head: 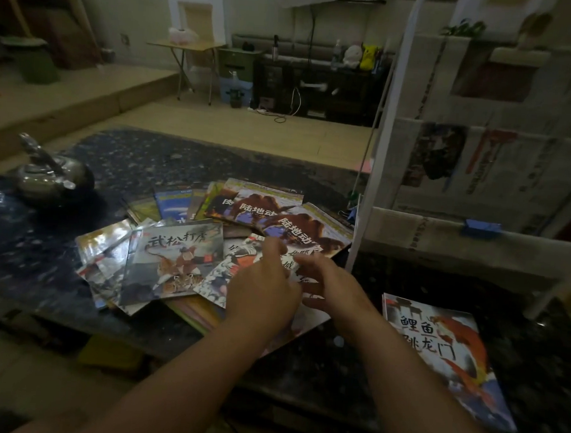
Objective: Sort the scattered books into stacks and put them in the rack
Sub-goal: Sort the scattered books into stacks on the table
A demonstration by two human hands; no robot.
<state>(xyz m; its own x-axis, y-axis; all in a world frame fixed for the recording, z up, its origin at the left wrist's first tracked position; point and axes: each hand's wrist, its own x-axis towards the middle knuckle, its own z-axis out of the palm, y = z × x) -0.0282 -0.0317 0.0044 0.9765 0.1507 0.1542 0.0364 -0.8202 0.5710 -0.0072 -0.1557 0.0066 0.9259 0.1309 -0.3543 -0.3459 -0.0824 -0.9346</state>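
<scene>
Several thin picture books lie fanned out on the dark marble table point(46, 258). A grey tiger-cover book point(174, 260) sits at the left of the pile, and brown animal-cover books point(296, 230) lie at the back right. A separate stack topped by a red-fish cover point(445, 357) rests at the right. My left hand point(264, 287) hovers over the pile's middle, index finger extended. My right hand point(327, 283) is beside it, fingers spread, touching a white-and-orange book point(243, 257). Neither hand holds anything. The white rack point(469, 178) stands at the right, with newspapers in it.
A metal kettle point(50, 173) stands on the table's far left. Beyond the table are a bare floor, a small folding table point(187, 46) and a dark cabinet point(316, 86) along the back wall. A blue clip point(481, 226) sits on the rack's rail.
</scene>
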